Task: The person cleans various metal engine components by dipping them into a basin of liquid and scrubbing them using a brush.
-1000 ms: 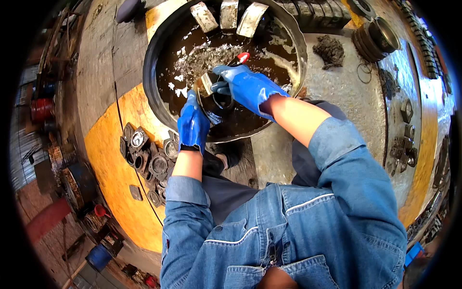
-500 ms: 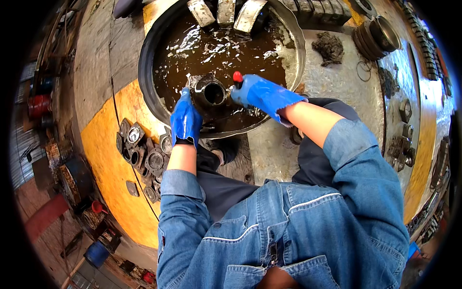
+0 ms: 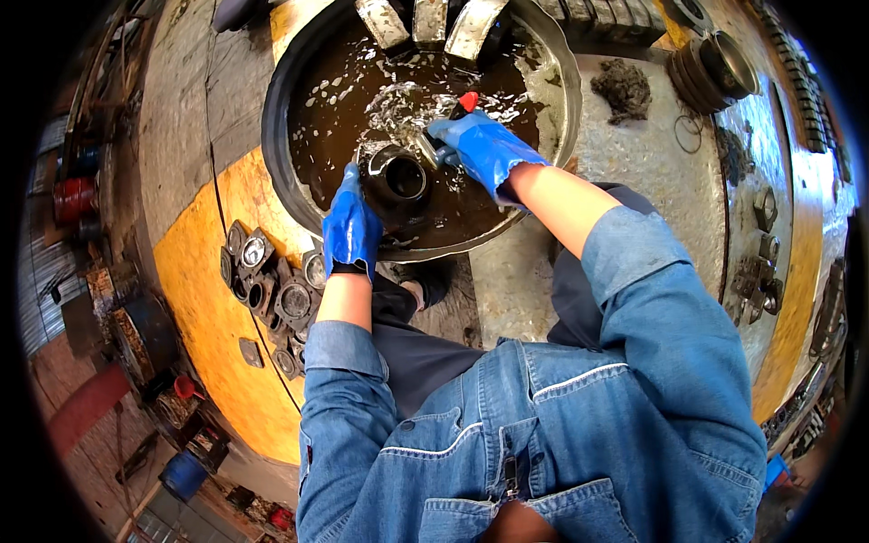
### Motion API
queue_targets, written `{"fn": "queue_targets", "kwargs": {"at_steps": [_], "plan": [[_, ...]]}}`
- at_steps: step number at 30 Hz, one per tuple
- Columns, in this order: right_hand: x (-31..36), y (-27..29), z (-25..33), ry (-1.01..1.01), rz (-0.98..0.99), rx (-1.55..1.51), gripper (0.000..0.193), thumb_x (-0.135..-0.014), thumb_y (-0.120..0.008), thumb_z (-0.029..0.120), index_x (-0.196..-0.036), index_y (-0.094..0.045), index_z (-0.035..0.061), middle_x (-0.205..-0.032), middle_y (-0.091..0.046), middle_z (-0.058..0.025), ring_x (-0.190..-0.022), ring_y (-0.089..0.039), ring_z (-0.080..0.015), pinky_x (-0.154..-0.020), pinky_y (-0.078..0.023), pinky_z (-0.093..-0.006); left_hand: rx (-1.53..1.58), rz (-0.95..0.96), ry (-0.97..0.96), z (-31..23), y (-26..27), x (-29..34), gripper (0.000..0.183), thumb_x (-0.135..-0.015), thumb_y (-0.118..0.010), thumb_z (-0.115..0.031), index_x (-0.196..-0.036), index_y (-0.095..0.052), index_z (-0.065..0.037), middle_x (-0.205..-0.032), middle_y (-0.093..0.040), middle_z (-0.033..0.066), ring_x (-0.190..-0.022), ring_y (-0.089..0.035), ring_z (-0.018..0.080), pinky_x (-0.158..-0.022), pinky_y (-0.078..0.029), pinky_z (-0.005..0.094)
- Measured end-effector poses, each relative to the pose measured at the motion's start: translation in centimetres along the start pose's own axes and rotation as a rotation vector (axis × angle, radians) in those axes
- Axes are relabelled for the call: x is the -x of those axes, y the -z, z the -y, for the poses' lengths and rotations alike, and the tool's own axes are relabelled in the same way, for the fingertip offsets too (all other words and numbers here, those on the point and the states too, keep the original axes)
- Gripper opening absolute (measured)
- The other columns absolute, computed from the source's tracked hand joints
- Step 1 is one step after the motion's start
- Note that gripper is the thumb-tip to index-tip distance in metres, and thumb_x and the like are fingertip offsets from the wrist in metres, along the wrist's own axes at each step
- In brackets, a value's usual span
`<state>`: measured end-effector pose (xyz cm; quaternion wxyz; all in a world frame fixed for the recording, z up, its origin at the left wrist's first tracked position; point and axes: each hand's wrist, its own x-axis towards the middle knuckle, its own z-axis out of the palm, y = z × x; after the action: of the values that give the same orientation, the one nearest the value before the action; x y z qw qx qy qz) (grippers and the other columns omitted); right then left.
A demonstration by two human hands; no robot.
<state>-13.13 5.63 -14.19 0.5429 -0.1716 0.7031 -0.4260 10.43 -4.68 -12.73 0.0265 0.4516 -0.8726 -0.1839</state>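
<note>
Both my hands wear blue rubber gloves. My left hand [image 3: 351,224] grips the left side of a dark, wet metal housing [image 3: 395,204] with a round bore, which sits in dirty liquid inside a large round metal basin [image 3: 276,154]. My right hand [image 3: 480,149] is closed round a red-handled brush [image 3: 468,100]. The brush's lower end, partly hidden by the glove, is close to the upper right of the housing; contact cannot be made out. Liquid ripples and splashes just above the housing.
Several curved metal pieces [image 3: 430,23] lean at the basin's far rim. Greasy flanged parts [image 3: 292,300] are heaped at the left. To the right lie a dark clump of shavings [image 3: 622,89], stacked metal rings [image 3: 701,80] and a thin wire ring [image 3: 688,134].
My right hand has moved up and inward with the brush, now tilted, its lower end nearer the housing. The liquid there is freshly stirred. My left hand keeps its grip.
</note>
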Motion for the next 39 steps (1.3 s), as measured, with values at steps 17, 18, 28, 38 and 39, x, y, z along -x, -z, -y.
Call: {"fn": "queue_targets", "kwargs": {"at_steps": [17,18,28,38,39], "plan": [[0.7,0.7,3.2,-0.002,-0.088,0.497,0.032,-0.091,-0.063,0.034,-0.097,-0.076,0.0045,-0.089,-0.074,-0.0124,-0.080,-0.069,-0.0208,-0.076,-0.054,-0.0342,0.200,-0.044,-0.046,-2.1,0.8,0.1,0.041,-0.101,-0.052,-0.001,-0.142,-0.056,0.000,-0.115,-0.070,0.0304,-0.107,-0.068,0.0459,-0.087,-0.055,0.0475],[-1.3,0.9,2.2,0.053,-0.140,0.456,0.031,-0.091,-0.064,0.033,-0.097,-0.076,0.0053,-0.089,-0.074,-0.0113,-0.080,-0.068,-0.0189,-0.076,-0.054,-0.0324,0.056,-0.083,-0.143,-1.8,0.5,-0.1,0.043,-0.100,-0.053,0.000,-0.143,-0.056,-0.001,-0.114,-0.070,0.0316,-0.108,-0.067,0.0482,-0.086,-0.055,0.0486],[-5.7,2.1,-3.7,-0.001,-0.159,0.172,0.031,-0.087,-0.076,0.035,-0.094,-0.075,0.0054,-0.083,-0.073,-0.0066,-0.073,-0.063,-0.0153,-0.068,-0.051,-0.0328,0.046,0.119,0.040,-4.0,2.0,-0.7,0.058,-0.097,-0.051,0.003,-0.154,-0.047,-0.011,-0.133,-0.064,0.0286,-0.123,-0.062,0.0454,-0.098,-0.053,0.0490],[1.9,0.9,0.2,-0.042,0.162,0.638,0.027,-0.090,-0.072,0.033,-0.098,-0.076,0.0077,-0.085,-0.076,-0.0089,-0.071,-0.071,-0.0205,-0.069,-0.056,-0.0362,0.069,0.068,-0.027,-4.0,1.8,-0.7,0.050,-0.100,-0.052,0.001,-0.149,-0.051,-0.007,-0.126,-0.068,0.0282,-0.116,-0.066,0.0447,-0.092,-0.056,0.0475],[2.8,0.0,1.4,0.076,0.172,0.759,0.023,-0.091,-0.072,0.032,-0.100,-0.076,0.0111,-0.084,-0.076,-0.0058,-0.070,-0.071,-0.0189,-0.069,-0.056,-0.0359,0.040,0.075,0.004,-3.7,2.1,-0.3,0.050,-0.100,-0.053,0.001,-0.149,-0.051,-0.006,-0.125,-0.068,0.0280,-0.115,-0.067,0.0443,-0.091,-0.056,0.0471]]}}
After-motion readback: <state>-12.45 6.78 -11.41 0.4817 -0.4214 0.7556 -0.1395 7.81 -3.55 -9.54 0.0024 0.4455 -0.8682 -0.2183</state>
